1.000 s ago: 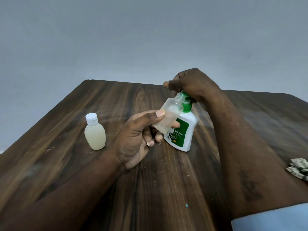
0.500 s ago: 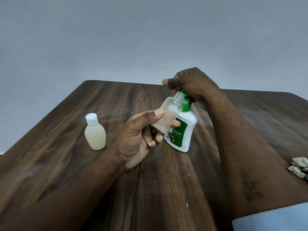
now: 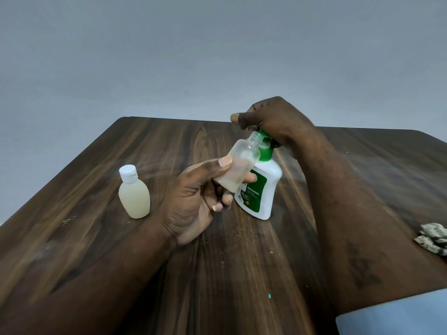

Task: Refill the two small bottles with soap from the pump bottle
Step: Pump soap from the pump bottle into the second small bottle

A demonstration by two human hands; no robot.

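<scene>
My left hand (image 3: 193, 204) grips a small uncapped bottle (image 3: 239, 165), tilted so its open neck meets the green nozzle of the pump bottle (image 3: 262, 189). Pale soap fills its lower part. The white pump bottle has a green label and stands upright mid-table. My right hand (image 3: 273, 119) lies on top of the green pump head, fingers curled over it. A second small bottle (image 3: 134, 192), capped in white and full of pale soap, stands upright at the left, apart from both hands.
All of this sits on a dark wooden table (image 3: 242, 274) whose far edge runs just behind the pump bottle. A crumpled cloth or paper wad (image 3: 433, 238) lies at the right edge. A grey wall fills the background.
Almost nothing moved. Both hands keep their hold; the green pump head sits slightly higher under my right hand.
</scene>
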